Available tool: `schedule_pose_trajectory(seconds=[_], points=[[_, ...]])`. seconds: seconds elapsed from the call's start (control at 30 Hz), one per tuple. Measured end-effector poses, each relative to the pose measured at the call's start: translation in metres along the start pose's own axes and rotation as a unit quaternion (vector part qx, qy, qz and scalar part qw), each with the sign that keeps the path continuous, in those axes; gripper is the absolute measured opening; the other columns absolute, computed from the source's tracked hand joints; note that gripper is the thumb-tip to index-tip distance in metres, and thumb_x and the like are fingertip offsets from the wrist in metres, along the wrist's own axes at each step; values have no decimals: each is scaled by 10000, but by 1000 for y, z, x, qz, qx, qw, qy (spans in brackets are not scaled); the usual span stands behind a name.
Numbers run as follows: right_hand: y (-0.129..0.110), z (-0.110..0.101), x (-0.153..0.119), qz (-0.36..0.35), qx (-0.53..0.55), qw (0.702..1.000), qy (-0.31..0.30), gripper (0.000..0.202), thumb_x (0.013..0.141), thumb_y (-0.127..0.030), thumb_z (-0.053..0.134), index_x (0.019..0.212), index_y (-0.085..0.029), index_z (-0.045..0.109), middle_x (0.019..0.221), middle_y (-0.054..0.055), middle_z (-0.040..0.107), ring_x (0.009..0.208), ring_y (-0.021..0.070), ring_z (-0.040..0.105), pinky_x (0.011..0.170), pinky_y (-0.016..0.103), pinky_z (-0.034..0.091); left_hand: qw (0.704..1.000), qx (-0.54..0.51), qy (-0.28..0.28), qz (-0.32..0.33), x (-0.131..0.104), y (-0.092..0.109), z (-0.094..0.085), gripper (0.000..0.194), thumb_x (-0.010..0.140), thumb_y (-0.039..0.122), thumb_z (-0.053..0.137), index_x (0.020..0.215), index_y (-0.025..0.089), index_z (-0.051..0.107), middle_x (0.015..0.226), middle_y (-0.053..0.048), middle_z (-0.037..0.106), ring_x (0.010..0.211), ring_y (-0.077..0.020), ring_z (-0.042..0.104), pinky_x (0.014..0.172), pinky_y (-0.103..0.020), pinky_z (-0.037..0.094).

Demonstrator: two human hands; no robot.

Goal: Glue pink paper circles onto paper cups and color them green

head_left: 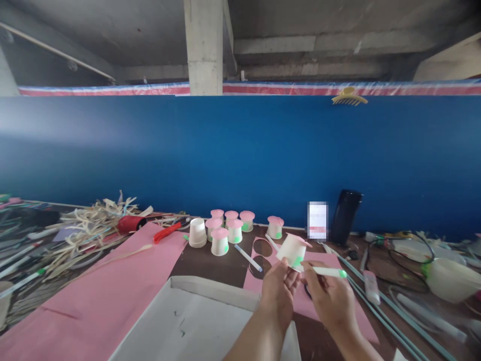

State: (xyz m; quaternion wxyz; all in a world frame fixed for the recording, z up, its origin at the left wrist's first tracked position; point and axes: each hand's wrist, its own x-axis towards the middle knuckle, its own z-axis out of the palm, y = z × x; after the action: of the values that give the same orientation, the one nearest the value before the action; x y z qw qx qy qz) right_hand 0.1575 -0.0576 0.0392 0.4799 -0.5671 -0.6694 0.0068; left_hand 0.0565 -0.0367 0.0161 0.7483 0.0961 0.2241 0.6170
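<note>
A white paper cup (292,249), upside down and slightly tilted with a pink paper disc on top, is in my left hand (278,288), whose fingers hold it near the rim. My right hand (330,296) grips a white marker (325,271) with a green end, its other end at the cup's lower side beside a green patch. Behind and to the left stand several similar cups (220,242) with pink discs and green patches. A plain white cup (197,233) stands beside them.
A white box lid (210,321) lies in front. Pink paper (128,281) spreads at left, near paper strips (101,225) and red scissors (167,232). Cut pink paper (353,303) lies under my hands. A black bottle (345,216), tubes and a white bowl (453,281) are at right.
</note>
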Motion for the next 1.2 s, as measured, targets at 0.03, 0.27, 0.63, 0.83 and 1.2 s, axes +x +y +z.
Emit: schedule_pose_trajectory(seconds=[0.03, 0.27, 0.63, 0.83, 1.2], points=[[0, 0, 0, 0, -1, 1000, 3, 396, 882, -483, 433, 760, -196, 678, 578, 29, 678, 555, 177, 649, 521, 234, 465, 1000, -2, -1, 0, 0, 0, 0, 128, 802, 239, 633, 895, 151, 624, 1034, -94, 679, 994, -204, 633, 893, -297, 464], [6, 8, 2, -7, 14, 997, 70, 374, 861, -479, 480, 937, -173, 680, 806, 79, 733, 732, 207, 691, 616, 255, 509, 999, 10, -32, 9, 1, -1, 1, 134, 812, 231, 610, 904, 136, 633, 1043, -112, 679, 1036, -217, 618, 933, -305, 449], [1, 4, 2, -2, -2, 1000, 25, 420, 867, -508, 442, 867, -178, 701, 763, 69, 734, 614, 183, 675, 545, 235, 491, 1000, 11, -16, 16, 3, -2, 0, 162, 792, 223, 624, 928, 137, 638, 1071, -118, 667, 1039, -218, 614, 939, -308, 442], [1, 5, 3, 4, -27, 998, 53, 416, 871, -501, 442, 917, -180, 703, 773, 71, 737, 686, 200, 690, 579, 243, 493, 999, 5, -36, 18, -1, -1, 2, 189, 790, 238, 636, 946, 133, 649, 1095, -125, 660, 1039, -214, 613, 958, -309, 429], [4, 4, 3, 15, 5, 998, 59, 415, 850, -516, 474, 920, -176, 702, 768, 72, 739, 680, 203, 695, 546, 244, 496, 1000, -2, -26, 10, 0, 0, 1, 155, 776, 228, 655, 891, 123, 653, 1055, -135, 668, 1015, -218, 626, 937, -304, 445]])
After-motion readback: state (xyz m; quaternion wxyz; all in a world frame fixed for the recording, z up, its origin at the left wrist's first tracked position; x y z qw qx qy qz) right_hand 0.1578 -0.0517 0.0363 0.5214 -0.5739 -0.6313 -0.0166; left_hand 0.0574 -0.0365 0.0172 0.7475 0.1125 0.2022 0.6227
